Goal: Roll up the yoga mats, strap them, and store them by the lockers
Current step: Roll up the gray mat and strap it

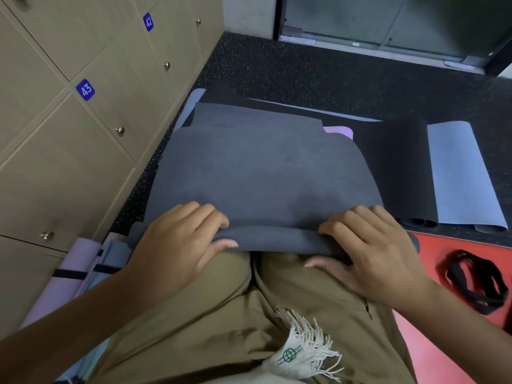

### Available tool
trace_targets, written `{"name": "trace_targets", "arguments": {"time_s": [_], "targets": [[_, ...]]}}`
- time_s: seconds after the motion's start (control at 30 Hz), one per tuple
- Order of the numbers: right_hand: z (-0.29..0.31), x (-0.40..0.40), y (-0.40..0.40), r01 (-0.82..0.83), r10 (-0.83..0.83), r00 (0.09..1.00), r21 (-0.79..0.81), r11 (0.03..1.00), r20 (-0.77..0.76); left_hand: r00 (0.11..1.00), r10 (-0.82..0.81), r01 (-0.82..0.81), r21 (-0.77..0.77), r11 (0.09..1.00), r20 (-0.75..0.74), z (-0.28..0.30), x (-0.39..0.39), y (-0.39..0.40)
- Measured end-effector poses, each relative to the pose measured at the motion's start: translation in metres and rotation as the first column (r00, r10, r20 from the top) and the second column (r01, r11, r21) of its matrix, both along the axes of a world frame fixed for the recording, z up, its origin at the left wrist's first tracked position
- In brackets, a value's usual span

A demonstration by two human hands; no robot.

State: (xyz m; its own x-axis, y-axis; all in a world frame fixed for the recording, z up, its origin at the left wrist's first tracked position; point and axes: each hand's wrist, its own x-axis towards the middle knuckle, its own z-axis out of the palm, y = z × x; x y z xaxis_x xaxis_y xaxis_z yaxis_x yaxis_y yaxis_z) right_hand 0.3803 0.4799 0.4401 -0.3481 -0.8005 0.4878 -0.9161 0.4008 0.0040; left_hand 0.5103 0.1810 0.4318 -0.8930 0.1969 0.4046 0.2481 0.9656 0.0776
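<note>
the grey yoga mat (260, 173) lies flat on the dark speckled floor (318, 70) just in front of the person's knees, its near edge turned over into a short roll. the left hand (180, 239) grips the left end of that roll, fingers (210, 217) curled over the top and thumb tucked beneath. the right hand (371, 245) grips the right end the same way. under the grey mat lie more mats, a black one (393, 167), a light blue one (462, 176) and a lilac corner (339, 131). rolled, strapped mats (83, 267) rest by the lockers (69, 120) on the left. a loose black strap (476, 281) sits on the red mat (443, 342) at right.
</note>
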Motion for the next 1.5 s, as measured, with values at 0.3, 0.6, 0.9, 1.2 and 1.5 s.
{"name": "trace_targets", "arguments": {"time_s": [0.3,0.6,0.9,1.2,1.5], "targets": [[0.001,-0.03,-0.006,-0.043,0.046,0.956,-0.014,0.999,0.29,0.99,-0.035,-0.024,0.414,0.91,0.136,0.004,-0.031,-0.019],[0.011,-0.051,-0.015,-0.007,-0.032,0.774,0.059,0.998,0.633,0.989,-0.126,0.085,0.383,0.92,0.082,0.009,-0.044,-0.024],[0.022,-0.065,-0.025,0.047,-0.13,0.741,0.142,0.989,0.659,0.999,0.0,0.0,0.003,1.0,-0.035,0.002,-0.027,-0.013],[0.014,-0.043,-0.039,0.21,-0.194,0.892,0.006,0.978,0.408,0.991,0.038,-0.068,0.233,0.97,0.129,-0.004,-0.037,-0.018],[-0.001,-0.026,-0.035,0.213,-0.201,0.962,-0.05,0.976,0.185,0.955,-0.015,-0.122,0.439,0.89,0.296,0.002,-0.057,-0.033]]}}
